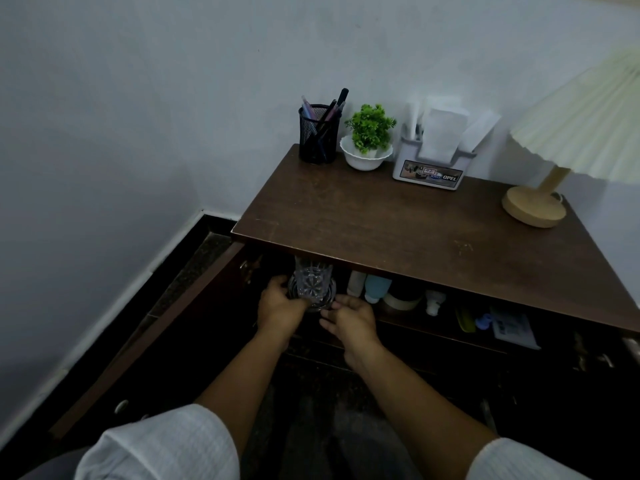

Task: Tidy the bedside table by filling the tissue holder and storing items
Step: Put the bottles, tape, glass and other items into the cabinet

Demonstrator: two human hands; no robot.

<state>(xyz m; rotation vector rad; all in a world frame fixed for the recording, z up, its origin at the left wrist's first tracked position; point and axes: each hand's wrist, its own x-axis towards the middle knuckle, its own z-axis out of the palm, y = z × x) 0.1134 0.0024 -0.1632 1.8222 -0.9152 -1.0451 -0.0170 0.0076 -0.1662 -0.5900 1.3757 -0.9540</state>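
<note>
A cut-glass tumbler (313, 280) stands on a clear glass saucer (327, 299) inside the open cabinet under the brown bedside table (398, 223). My left hand (278, 308) grips the saucer's left rim. At the saucer's right front edge, my right hand (349, 318) pinches the rim with its fingertips. The white tissue holder (429, 169) stands at the back of the tabletop with white tissues (441, 133) sticking up out of it.
A black mesh pen cup (318, 136), a small green plant in a white bowl (367, 152) and a pleated lamp (540, 202) stand on the tabletop. The shelf holds bottles (367, 285), a tape roll (403, 301) and small items. The cabinet door (166, 327) hangs open at left.
</note>
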